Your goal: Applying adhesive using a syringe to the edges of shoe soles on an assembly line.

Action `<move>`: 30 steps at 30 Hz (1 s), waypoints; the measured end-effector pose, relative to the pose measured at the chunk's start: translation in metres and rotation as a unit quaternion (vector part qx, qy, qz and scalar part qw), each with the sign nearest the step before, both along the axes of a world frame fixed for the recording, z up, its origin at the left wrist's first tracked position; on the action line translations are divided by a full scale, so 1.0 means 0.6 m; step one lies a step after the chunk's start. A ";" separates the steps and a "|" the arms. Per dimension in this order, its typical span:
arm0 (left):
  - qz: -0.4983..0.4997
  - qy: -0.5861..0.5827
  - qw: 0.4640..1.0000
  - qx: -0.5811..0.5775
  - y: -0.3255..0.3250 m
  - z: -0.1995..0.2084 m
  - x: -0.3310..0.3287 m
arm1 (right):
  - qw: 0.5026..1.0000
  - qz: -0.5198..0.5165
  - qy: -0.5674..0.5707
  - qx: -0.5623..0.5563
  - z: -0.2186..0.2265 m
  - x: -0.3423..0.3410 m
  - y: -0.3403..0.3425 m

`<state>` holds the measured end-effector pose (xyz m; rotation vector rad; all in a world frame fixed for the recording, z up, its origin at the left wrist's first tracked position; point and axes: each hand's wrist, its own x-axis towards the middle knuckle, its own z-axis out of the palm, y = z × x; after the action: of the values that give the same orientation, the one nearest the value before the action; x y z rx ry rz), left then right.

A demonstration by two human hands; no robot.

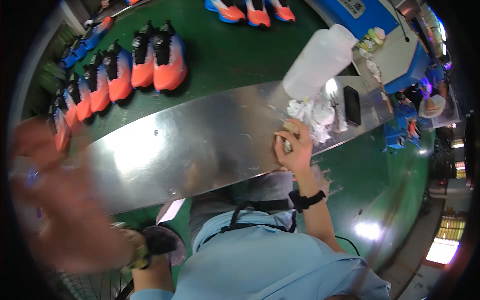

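Note:
My right hand [298, 152] is over the right part of the metal bench, fingers curled round a small beige lump [291, 128] whose kind I cannot make out. Just beyond that hand lies a heap of crumpled white tissue or wipes [317, 116]. A translucent white plastic bottle [320, 62] stands behind the heap, and a dark phone-like slab [352, 105] lies to its right. At the far left my left hand [70, 200] is raised close to the camera, badly smeared by motion. Its fingers and anything in them do not show clearly.
The narrow metal bench [210, 145] crosses in front of me. Beyond it, orange, white and blue running shoes [169, 65] line up on a green surface [220, 60], with more shoes [257, 12] farther back. A blue and white machine [390, 55] stands at the back right.

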<state>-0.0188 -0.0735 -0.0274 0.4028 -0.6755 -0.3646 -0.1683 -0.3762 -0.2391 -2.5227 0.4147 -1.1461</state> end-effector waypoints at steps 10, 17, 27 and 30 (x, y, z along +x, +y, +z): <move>-0.044 0.252 0.924 0.283 -0.113 -0.132 -0.061 | 1.000 -0.010 0.026 0.003 -0.001 -0.020 -0.017; -0.067 0.180 0.946 0.260 -0.128 -0.126 -0.063 | 0.999 -0.015 0.035 0.011 -0.006 -0.015 -0.017; -0.109 0.135 0.955 0.241 -0.148 -0.133 -0.055 | 0.999 -0.017 0.048 0.013 -0.008 -0.015 -0.021; -0.138 0.184 0.949 0.215 -0.155 -0.133 -0.052 | 0.999 -0.016 0.048 0.010 -0.005 -0.014 -0.022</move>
<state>-0.0501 -0.1665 -0.1074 0.6376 -0.2785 -0.8387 -0.1765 -0.3892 -0.2422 -2.5698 0.4898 -1.0294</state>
